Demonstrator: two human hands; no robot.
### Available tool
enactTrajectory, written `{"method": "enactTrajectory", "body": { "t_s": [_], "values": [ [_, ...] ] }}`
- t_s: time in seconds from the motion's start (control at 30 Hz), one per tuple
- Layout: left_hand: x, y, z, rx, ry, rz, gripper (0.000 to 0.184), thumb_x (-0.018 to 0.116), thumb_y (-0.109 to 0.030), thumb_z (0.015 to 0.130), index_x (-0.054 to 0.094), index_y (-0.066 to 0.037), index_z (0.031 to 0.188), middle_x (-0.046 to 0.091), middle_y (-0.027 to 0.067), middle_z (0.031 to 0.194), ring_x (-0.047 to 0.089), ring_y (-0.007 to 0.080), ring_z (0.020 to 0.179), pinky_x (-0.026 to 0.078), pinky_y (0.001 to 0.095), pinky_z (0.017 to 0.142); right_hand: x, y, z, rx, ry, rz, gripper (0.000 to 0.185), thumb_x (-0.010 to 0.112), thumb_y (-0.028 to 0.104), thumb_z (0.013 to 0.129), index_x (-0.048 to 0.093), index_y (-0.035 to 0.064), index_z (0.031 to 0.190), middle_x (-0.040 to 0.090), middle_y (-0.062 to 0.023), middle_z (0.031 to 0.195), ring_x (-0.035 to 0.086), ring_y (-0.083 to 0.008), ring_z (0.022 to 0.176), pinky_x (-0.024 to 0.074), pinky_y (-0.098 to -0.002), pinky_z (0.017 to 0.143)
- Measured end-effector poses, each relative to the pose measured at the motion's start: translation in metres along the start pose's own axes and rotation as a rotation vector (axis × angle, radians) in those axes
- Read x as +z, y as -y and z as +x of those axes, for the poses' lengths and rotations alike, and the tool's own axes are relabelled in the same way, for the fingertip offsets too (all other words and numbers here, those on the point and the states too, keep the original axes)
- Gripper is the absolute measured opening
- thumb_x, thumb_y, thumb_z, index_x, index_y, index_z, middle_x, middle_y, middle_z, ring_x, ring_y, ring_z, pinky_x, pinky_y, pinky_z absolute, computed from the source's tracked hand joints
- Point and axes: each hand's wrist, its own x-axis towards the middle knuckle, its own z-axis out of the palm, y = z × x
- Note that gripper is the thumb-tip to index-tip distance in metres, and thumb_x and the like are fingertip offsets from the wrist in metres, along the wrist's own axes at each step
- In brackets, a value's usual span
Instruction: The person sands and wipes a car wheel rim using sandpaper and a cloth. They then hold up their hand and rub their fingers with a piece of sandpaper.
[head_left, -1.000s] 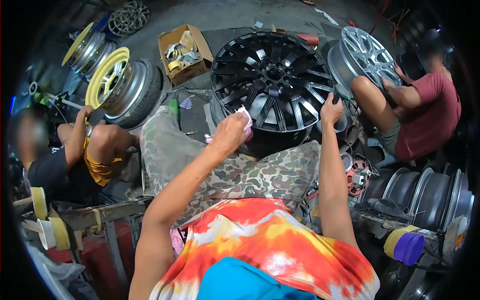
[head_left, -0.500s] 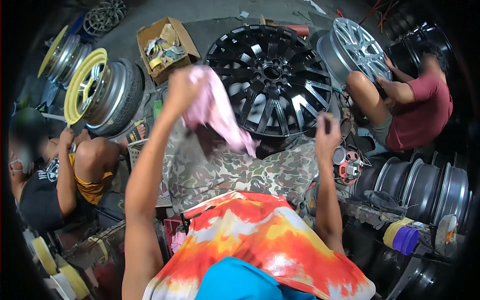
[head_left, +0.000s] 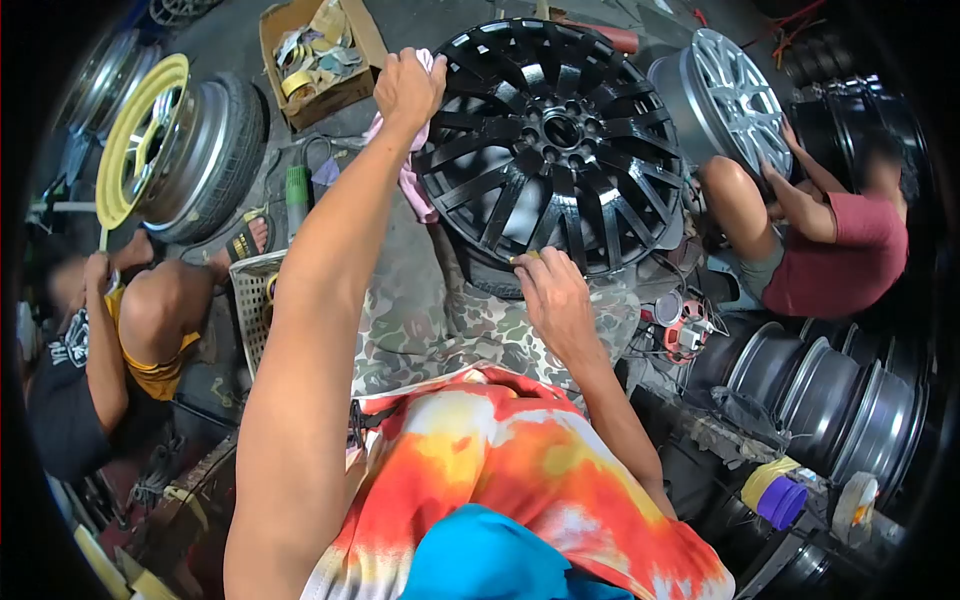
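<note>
Black wheel [head_left: 541,130]: visible spokes [head_left: 572,215] glossy, remainder unclear; left hand [head_left: 408,92], fingers closed on pink cloth [head_left: 417,195] beside wheel; right hand [head_left: 560,302] at near side, fingers bent, hold unclear

Open cardboard box [head_left: 345,105] holds misc. scraps [head_left: 325,52] — yellow-faced wheel [head_left: 146,150] L of it.

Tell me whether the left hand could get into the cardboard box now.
Likely yes: the cardboard box sits open-topped just beside the left hand, with nothing visible between them, though the hand's grip holds the pink cloth.
</note>
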Motion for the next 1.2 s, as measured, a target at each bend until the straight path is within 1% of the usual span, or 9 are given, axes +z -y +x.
{"method": "enactTrajectory", "body": {
  "t_s": [0.07, 0.13, 0.3, 0.37, 0.43, 0.67, 0.9, 1.0, 1.2],
  "values": [
    [-0.014, -0.005, 0.009, -0.17, 0.129, -0.033, 0.066, 0.063, -0.061, 0.095, 0.078, 0.001, 0.112, 0.074, 0.0285, 0.114, 0.071, 0.0463, 0.109, 0.056, 0.0527, 0.094, 0.011, 0.001, 0.004, 0.021, -0.007, 0.044, 0.017, 0.071, 0.009, 0.093, 0.069, 0.0023, 0.109, 0.062, -0.01, 0.098, 0.062, -0.0295, 0.094, 0.0461, -0.042, 0.083],
    [-0.015, -0.005, 0.008, -0.163, 0.133, -0.032, 0.067, 0.062, -0.062, 0.095, 0.078, 0.001, 0.11, 0.074, 0.0291, 0.113, 0.072, 0.0463, 0.108, 0.057, 0.0527, 0.094, 0.013, -0.002, 0.006, 0.043, -0.014, 0.082, 0.018, 0.071, 0.01, 0.093, 0.07, 0.0031, 0.11, 0.061, -0.0091, 0.098, 0.062, -0.0284, 0.095, 0.0444, -0.0417, 0.083],
    [-0.016, -0.005, 0.008, -0.148, 0.151, 0.009, 0.07, 0.059, -0.063, 0.096, 0.079, 0.003, 0.107, 0.075, 0.0288, 0.111, 0.073, 0.0458, 0.107, 0.057, 0.0518, 0.093, -0.001, 0.005, 0.0, 0.069, 0.081, -0.159, 0.018, 0.071, 0.015, 0.095, 0.072, 0.0078, 0.111, 0.061, -0.0066, 0.096, 0.06, -0.0238, 0.092, 0.0389, -0.0402, 0.083],
    [-0.015, -0.006, 0.007, -0.156, 0.166, 0.017, 0.069, 0.059, -0.063, 0.098, 0.08, 0.003, 0.106, 0.076, 0.0279, 0.11, 0.073, 0.0464, 0.106, 0.057, 0.0515, 0.093, 0.01, 0.0, 0.003, 0.046, 0.048, -0.136, 0.017, 0.07, 0.016, 0.096, 0.072, 0.0088, 0.111, 0.061, -0.0059, 0.094, 0.059, -0.0232, 0.091, 0.0386, -0.0399, 0.083],
    [-0.01, -0.005, 0.007, -0.143, 0.123, -0.02, 0.075, 0.058, -0.067, 0.097, 0.078, 0.004, 0.103, 0.075, 0.0314, 0.108, 0.072, 0.05, 0.105, 0.056, 0.0553, 0.094, 0.019, -0.001, 0.008, 0.028, -0.017, -0.051, 0.017, 0.071, 0.016, 0.095, 0.072, 0.0092, 0.111, 0.06, -0.0047, 0.092, 0.059, -0.0227, 0.09, 0.0381, -0.0393, 0.082],
    [0.0, -0.003, 0.001, 0.002, -0.056, 0.043, 0.066, 0.056, -0.059, 0.102, 0.079, 0.002, 0.1, 0.076, 0.029, 0.101, 0.074, 0.048, 0.098, 0.057, 0.0539, 0.089, 0.018, -0.002, 0.001, 0.038, -0.069, -0.074, 0.014, 0.072, 0.013, 0.094, 0.073, 0.0099, 0.107, 0.062, -0.003, 0.092, 0.059, -0.0221, 0.088, 0.0374, -0.0393, 0.082],
    [0.005, 0.0, 0.005, 0.009, -0.055, 0.083, 0.061, 0.057, -0.057, 0.101, 0.08, 0.0, 0.098, 0.075, 0.0283, 0.098, 0.074, 0.0469, 0.095, 0.057, 0.0535, 0.087, 0.011, -0.005, -0.005, 0.02, -0.064, -0.074, 0.013, 0.072, 0.013, 0.094, 0.073, 0.0097, 0.107, 0.063, -0.0022, 0.092, 0.058, -0.0221, 0.085, 0.0359, -0.0398, 0.081],
    [0.006, 0.002, 0.005, 0.064, -0.119, 0.056, 0.061, 0.057, -0.056, 0.101, 0.079, 0.0, 0.097, 0.075, 0.0286, 0.097, 0.074, 0.047, 0.093, 0.057, 0.0538, 0.086, 0.02, -0.004, 0.005, -0.011, -0.095, -0.018, 0.014, 0.072, 0.013, 0.094, 0.073, 0.0098, 0.107, 0.063, -0.0023, 0.092, 0.058, -0.022, 0.085, 0.0354, -0.0398, 0.081],
    [0.006, 0.0, 0.005, 0.049, -0.101, 0.077, 0.063, 0.057, -0.056, 0.102, 0.078, 0.004, 0.095, 0.075, 0.0298, 0.097, 0.074, 0.0479, 0.092, 0.058, 0.0532, 0.085, 0.01, -0.006, -0.005, 0.039, -0.098, -0.009, 0.01, 0.072, 0.012, 0.094, 0.073, 0.009, 0.103, 0.062, -0.004, 0.089, 0.059, -0.0227, 0.086, 0.0352, -0.0404, 0.082]
  ]
}}
